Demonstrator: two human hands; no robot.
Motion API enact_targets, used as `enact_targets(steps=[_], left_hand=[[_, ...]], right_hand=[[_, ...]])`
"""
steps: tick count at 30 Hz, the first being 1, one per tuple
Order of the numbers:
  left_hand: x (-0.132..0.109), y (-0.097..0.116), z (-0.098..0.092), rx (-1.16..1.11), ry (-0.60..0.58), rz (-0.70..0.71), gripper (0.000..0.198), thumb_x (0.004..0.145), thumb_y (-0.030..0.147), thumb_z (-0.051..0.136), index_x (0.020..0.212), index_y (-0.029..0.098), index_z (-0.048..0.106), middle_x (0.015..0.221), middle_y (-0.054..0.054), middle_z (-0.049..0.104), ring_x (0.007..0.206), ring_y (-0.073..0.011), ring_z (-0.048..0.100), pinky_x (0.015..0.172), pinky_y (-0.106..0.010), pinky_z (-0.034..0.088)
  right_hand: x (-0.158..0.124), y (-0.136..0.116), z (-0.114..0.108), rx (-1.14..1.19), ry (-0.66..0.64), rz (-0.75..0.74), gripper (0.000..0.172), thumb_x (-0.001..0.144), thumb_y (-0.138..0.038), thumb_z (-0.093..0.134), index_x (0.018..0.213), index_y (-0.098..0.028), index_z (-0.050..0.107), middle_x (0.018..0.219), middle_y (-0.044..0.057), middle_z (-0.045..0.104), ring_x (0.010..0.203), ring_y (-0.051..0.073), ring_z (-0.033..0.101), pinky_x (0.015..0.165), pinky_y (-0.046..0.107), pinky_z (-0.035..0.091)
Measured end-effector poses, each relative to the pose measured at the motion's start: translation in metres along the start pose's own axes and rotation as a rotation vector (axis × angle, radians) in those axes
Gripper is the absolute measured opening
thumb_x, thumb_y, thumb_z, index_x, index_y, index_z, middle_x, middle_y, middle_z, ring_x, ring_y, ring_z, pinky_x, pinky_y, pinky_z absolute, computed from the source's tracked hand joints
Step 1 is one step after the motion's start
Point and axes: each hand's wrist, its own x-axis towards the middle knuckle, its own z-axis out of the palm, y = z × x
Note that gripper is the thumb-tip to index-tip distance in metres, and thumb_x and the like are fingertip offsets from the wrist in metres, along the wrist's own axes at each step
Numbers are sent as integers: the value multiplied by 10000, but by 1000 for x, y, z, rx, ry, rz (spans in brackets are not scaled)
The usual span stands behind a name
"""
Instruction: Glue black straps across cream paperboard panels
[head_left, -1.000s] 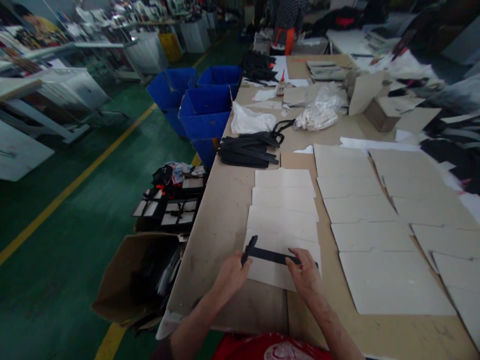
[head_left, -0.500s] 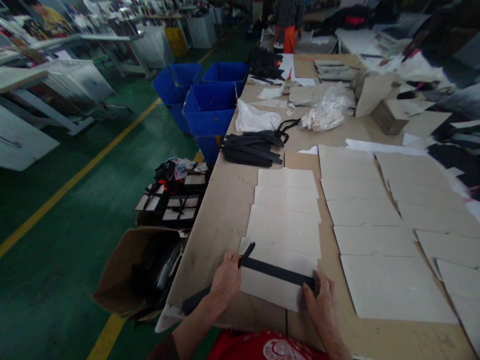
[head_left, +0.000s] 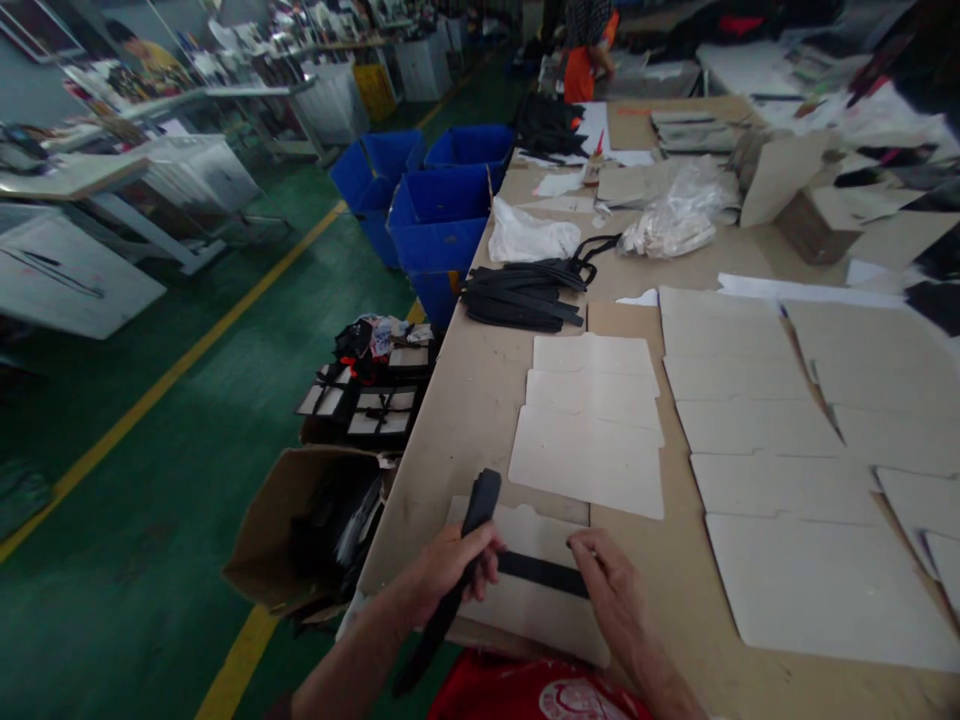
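Note:
My left hand (head_left: 461, 570) is closed round a bundle of black fabric strips (head_left: 486, 492), which slants up past my thumb and hangs down below my wrist. Under both hands lies a beige cardboard sheet (head_left: 525, 620) near the table's front edge. One flat black strip (head_left: 544, 571) runs across it from beside my left fingers to my right hand. My right hand (head_left: 611, 590) is over the sheet's right side, thumb and fingers pinched together. A tiny dark bit shows at its fingertips; what they hold is hidden.
Overlapping cardboard sheets (head_left: 589, 450) lie just beyond, with more rows (head_left: 802, 570) to the right. A pile of black strips (head_left: 521, 300) and plastic bags (head_left: 532, 235) sit further back. Left of the table are an open carton (head_left: 259, 520) and blue bins (head_left: 439, 225). A person (head_left: 581, 60) stands beyond.
The front sheet has shifted left and towards me, apart from the sheets behind. My left hand has raised the strip bundle upright. My right hand has left the sheet's right edge and pinches above it.

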Motion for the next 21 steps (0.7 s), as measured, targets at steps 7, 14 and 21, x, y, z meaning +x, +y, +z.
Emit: enact_targets(steps=[7, 14, 21], left_hand=[[-2, 24, 33, -205, -265, 17, 494, 791, 607, 536, 892, 133, 630, 595, -3, 619, 429, -102, 525, 446, -219, 403], [6, 20, 48, -214, -275, -8, 670, 724, 788, 503, 709, 125, 604, 579, -31, 610, 423, -116, 537, 438, -241, 407], [19, 28, 62, -285, -263, -47, 640, 701, 770, 556, 790, 138, 602, 527, -7, 599, 390, -124, 530, 409, -234, 391]], right_hand=[[33, -65, 13, 121, -17, -139, 392, 915, -364, 521, 1269, -211, 588, 1191, 101, 620, 944, 180, 620, 775, 307, 546], [16, -60, 13, -130, 106, -258, 403, 916, -306, 531, 1306, -212, 580, 1262, 122, 573, 1092, 225, 596, 908, 379, 550], [16, -44, 5, -203, 177, -285, 393, 929, -280, 524, 1315, -236, 583, 1268, 125, 562, 1116, 231, 598, 930, 391, 548]])
